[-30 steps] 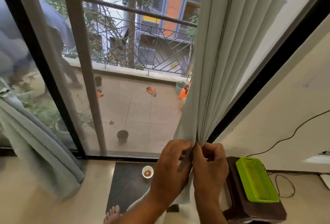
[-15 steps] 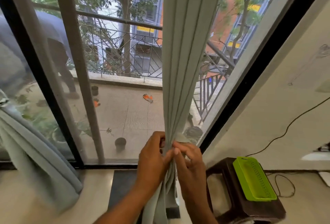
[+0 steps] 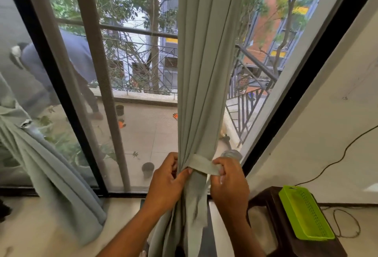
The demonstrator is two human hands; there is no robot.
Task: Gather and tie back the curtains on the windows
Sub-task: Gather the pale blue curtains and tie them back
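Bunched grey-green curtain [image 3: 201, 72], matching tie-back band [image 3: 201, 165] around.

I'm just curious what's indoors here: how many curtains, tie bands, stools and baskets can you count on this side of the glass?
Curtains: 2, the gathered curtain held by the left hand, and the side curtain
Tie bands: 1, the tie band pinched by the right hand
Stools: 1, the dark stool
Baskets: 1, the green basket
Total: 5

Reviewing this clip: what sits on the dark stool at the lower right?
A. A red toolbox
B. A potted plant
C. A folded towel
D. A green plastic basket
D: a green plastic basket lies on top of the dark stool, to the right of the gathered curtain that both hands are working on.
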